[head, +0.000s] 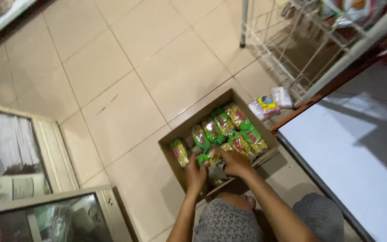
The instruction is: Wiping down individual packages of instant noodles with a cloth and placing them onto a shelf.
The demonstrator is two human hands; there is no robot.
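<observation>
1. A beige tiled floor (126,85) carries an open cardboard box (189,127) of green-and-yellow packets (225,123), near a white wire rack (292,54).
2. The left hand (196,172) and right hand (234,161) curl their fingers around packets inside the box.

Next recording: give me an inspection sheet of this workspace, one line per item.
Surface: beige tiled floor, with a faint reddish mark.
Job's things: open brown cardboard box holding green-and-yellow snack packets in rows.
Clutter: three loose packets on the floor beside the box.
Hands: left hand and right hand are both inside the box on the packets; grip cannot be told.
Cables: nothing seen.
Surroundings: white wire rack, white-topped counter, glass display cabinet.
</observation>
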